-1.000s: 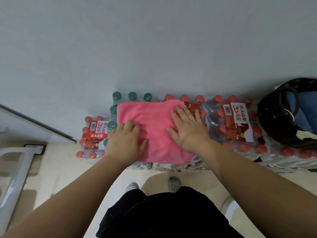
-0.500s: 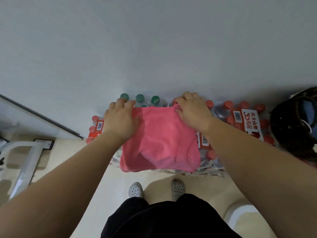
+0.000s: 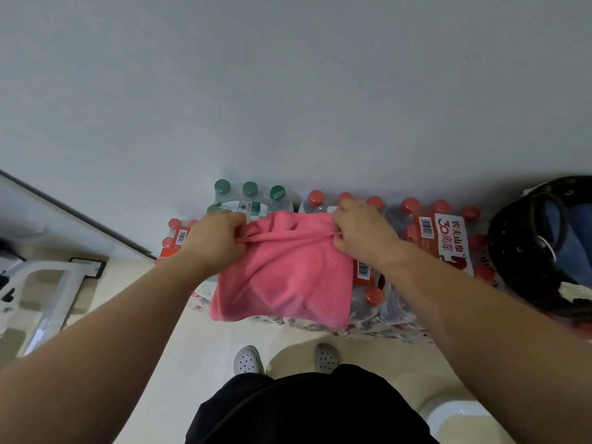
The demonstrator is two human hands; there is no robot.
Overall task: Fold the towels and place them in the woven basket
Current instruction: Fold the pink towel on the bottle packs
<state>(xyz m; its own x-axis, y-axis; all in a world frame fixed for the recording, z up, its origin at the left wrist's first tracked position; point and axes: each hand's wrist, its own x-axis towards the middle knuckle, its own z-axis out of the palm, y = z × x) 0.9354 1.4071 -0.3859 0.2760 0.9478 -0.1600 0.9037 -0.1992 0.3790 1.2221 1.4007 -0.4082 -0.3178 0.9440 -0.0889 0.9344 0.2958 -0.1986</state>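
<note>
Between two hands (image 3: 217, 241) (image 3: 365, 232), one pink towel (image 3: 288, 277)

Towel (image 3: 288, 274) on bottles (image 3: 442, 238), basket (image 3: 512, 251) rt.

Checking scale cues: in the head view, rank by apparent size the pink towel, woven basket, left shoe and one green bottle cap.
1. pink towel and woven basket, unranked: basket is cropped by the frame edge.
2. left shoe, partly hidden.
3. green bottle cap.

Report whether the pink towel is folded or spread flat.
Folded, not flat: the pink towel shows doubled layers, its far edge bunched and gripped by the left hand and right hand.
</note>
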